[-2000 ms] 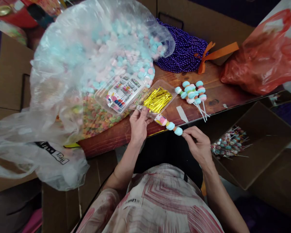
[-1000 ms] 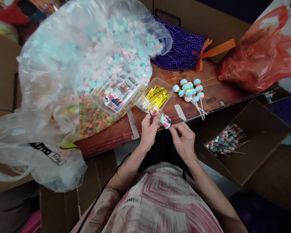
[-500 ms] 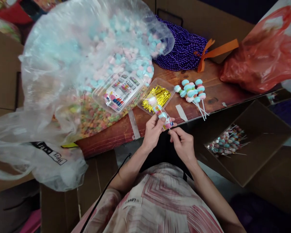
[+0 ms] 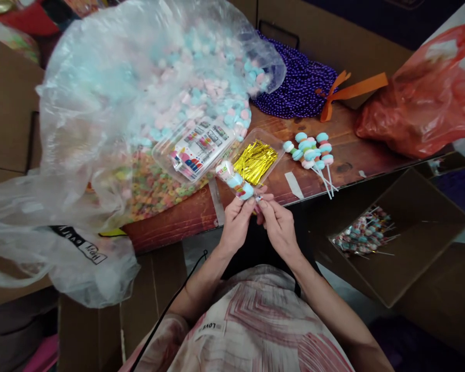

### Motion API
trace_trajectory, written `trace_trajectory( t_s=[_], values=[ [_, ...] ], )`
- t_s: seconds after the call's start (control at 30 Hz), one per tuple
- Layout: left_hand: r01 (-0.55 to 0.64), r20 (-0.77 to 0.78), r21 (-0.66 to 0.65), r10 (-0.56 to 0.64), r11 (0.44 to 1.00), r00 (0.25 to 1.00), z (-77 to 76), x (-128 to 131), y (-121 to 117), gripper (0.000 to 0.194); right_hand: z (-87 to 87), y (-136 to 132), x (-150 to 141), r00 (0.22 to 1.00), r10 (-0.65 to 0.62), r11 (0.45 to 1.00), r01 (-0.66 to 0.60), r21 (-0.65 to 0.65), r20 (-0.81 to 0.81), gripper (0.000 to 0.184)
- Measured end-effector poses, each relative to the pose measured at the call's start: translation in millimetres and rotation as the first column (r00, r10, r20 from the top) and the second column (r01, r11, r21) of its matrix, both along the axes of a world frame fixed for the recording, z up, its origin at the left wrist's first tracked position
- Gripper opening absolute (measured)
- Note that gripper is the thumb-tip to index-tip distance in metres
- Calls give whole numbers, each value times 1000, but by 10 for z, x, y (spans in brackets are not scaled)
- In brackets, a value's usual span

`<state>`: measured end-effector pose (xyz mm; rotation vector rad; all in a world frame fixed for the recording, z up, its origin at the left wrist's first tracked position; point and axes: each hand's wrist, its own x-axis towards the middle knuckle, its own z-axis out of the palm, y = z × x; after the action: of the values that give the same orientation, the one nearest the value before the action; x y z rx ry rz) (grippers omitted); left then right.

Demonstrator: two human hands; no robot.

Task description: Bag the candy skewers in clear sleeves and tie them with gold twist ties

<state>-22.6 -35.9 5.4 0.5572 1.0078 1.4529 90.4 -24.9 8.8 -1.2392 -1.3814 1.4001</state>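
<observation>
My left hand (image 4: 235, 223) is closed around a marshmallow skewer (image 4: 234, 181) sheathed in a clear printed sleeve, its candy end pointing up and left over the table edge. My right hand (image 4: 278, 225) pinches the sleeve's lower end right beside the left hand's fingertips. Just beyond lies a clear tray of gold twist ties (image 4: 254, 162). Several bare marshmallow skewers (image 4: 310, 151) lie on the wooden table (image 4: 344, 150) to the right.
A big clear bag of pastel marshmallows (image 4: 170, 88) and ring candies (image 4: 151, 187) fills the left, with a clear box of printed sleeves (image 4: 197, 149). Purple beads (image 4: 294, 82), a red bag (image 4: 422, 98), and a cardboard box of wrapped skewers (image 4: 362, 232) are to the right.
The skewer went from lying sideways between my spread hands into the sleeve, then swung upright. My right hand came in from the right to meet the left at the sleeve's base.
</observation>
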Motion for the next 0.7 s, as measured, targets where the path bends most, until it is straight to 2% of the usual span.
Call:
trace_trajectory(
  t_s=[0.1,0.17,0.2,0.23,0.3,0.37,0.4,0.47,0.53,0.63,0.7],
  values=[
    [21,61,-6,-21,1000,998,73,-121,-26,39,94,115,-66,977,214,975,-212,-67,13,52],
    [-53,100,22,50,998,994,112,-213,-9,37,162,240,-91,911,367,929,-371,-13,191,47],
    [-114,115,45,108,993,987,120,-260,8,36,190,320,-102,863,386,906,-422,44,327,41],
    [-177,129,62,168,982,977,120,-305,27,35,209,412,-115,813,347,887,-446,117,467,34],
    [-263,144,63,252,963,957,97,-389,63,33,219,620,-150,709,146,856,-440,271,690,25],
    [-261,140,30,254,965,957,57,-454,81,35,191,835,-198,581,-51,821,-439,366,812,24],
    [-239,135,10,235,971,962,37,-476,82,37,167,933,-224,510,-105,808,-457,373,854,24],
    [-191,135,-17,192,981,972,8,-496,77,42,111,1091,-267,383,-129,786,-523,330,915,26],
    [-169,144,-35,172,985,974,-5,-490,72,41,59,1188,-293,305,-99,759,-592,270,947,28],
    [-186,168,-34,190,982,967,-15,-470,87,43,10,1250,-301,260,-78,737,-634,231,962,30],
    [-200,185,-25,201,979,962,-31,-469,112,47,-6,1267,-295,243,-81,742,-633,221,967,31]
  ],
)
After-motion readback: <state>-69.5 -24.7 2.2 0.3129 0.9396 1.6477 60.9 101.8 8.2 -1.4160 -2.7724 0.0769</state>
